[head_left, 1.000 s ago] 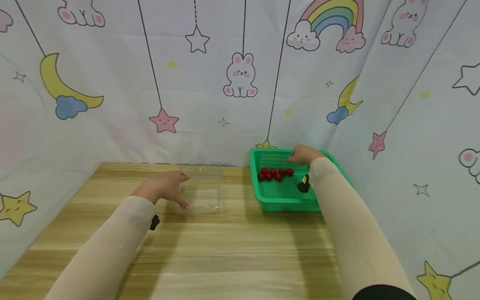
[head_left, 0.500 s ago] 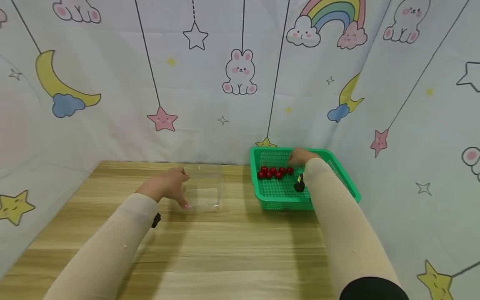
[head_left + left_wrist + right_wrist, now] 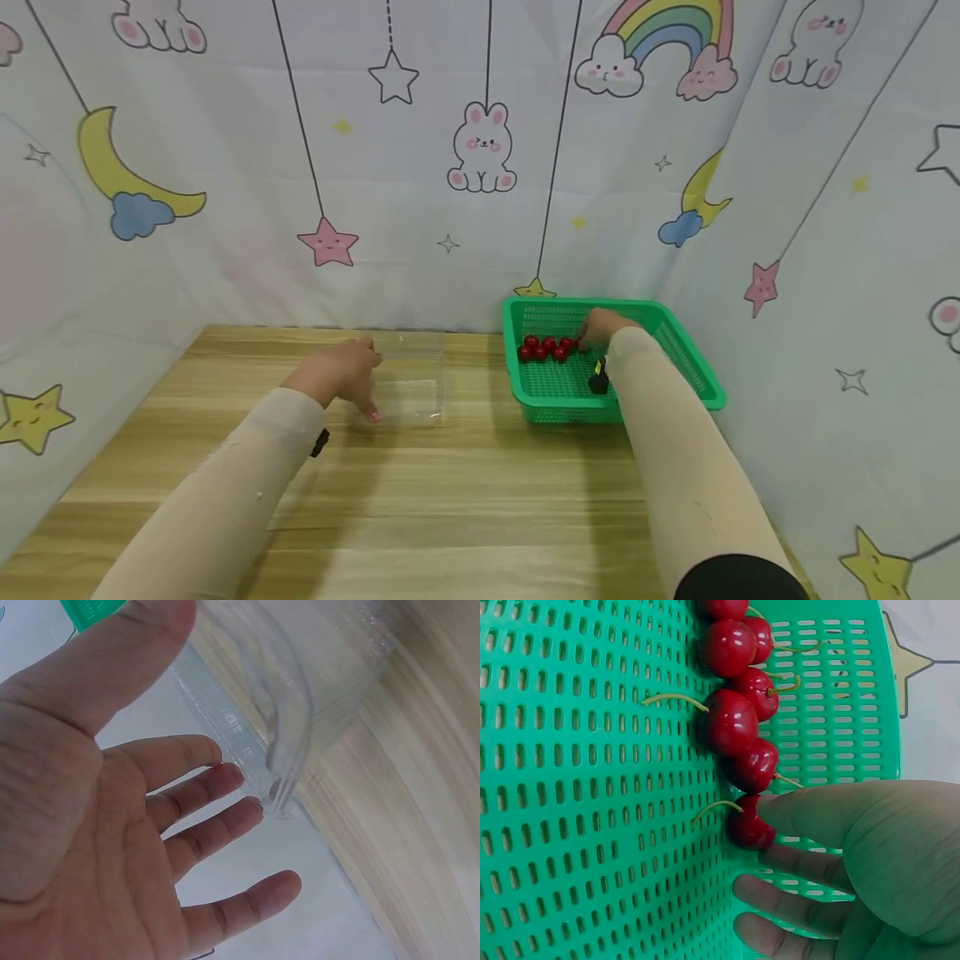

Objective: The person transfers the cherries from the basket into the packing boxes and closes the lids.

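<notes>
My right hand [image 3: 602, 327] reaches into the green plastic basket [image 3: 573, 402]. In the right wrist view, its thumb and index finger pinch a red cherry [image 3: 748, 829] with a thin green stem, at the near end of a double row. The other cherries [image 3: 731, 722] lie close together on the mesh. My left hand [image 3: 341, 375] is spread at the left side of a clear plastic box [image 3: 411, 402]. The left wrist view has its fingertips right at the box's wall [image 3: 232, 724], fingers loosely extended and thumb apart from them.
Box and basket stand side by side near the back of the wooden table [image 3: 465, 500], with bare wood between them. A white printed curtain [image 3: 420, 192] hangs behind and along both sides. A small black device [image 3: 598, 379] sits at the right wrist.
My right hand has come down and slightly toward me onto the rightmost cherry, which it now pinches. The left hand has stayed at the clear box.
</notes>
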`<state>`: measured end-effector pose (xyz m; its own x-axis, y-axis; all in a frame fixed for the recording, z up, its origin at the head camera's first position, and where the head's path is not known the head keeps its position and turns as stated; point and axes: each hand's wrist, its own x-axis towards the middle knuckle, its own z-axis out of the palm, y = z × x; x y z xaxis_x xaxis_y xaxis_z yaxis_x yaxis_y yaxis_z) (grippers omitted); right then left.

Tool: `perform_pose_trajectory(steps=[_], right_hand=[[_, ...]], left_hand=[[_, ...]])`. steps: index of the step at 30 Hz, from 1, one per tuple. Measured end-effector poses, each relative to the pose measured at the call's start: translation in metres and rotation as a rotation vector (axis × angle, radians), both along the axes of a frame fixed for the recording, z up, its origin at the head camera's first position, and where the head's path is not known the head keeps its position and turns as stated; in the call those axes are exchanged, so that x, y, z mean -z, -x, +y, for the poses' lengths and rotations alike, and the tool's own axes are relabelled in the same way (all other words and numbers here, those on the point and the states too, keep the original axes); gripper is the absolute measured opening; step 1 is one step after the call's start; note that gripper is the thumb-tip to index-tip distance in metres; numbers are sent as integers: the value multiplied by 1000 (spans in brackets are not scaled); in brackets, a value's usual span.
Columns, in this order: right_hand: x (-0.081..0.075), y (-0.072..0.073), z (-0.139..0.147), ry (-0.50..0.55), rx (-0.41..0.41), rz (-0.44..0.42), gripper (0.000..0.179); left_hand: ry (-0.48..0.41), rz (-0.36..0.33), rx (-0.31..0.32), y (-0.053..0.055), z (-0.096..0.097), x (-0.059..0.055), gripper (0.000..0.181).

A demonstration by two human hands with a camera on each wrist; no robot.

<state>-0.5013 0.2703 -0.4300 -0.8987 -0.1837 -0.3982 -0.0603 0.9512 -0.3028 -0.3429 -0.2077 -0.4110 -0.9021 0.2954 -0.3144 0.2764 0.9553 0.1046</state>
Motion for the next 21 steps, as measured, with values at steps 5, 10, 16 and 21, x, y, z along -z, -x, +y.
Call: perform_pose_trajectory(steps=[5, 10, 16, 21], right_hand=[[3, -2, -2, 45, 3, 21, 42], [11, 0, -2, 66, 20, 50, 39], [18, 5, -1, 68, 39, 63, 32], [15, 1, -3, 103, 62, 86, 10]], left_hand=[[5, -9, -13, 0, 2, -1, 116], [13, -25, -23, 1, 4, -2, 117], [7, -22, -25, 2, 3, 2, 117], [12, -16, -21, 1, 2, 0, 118]])
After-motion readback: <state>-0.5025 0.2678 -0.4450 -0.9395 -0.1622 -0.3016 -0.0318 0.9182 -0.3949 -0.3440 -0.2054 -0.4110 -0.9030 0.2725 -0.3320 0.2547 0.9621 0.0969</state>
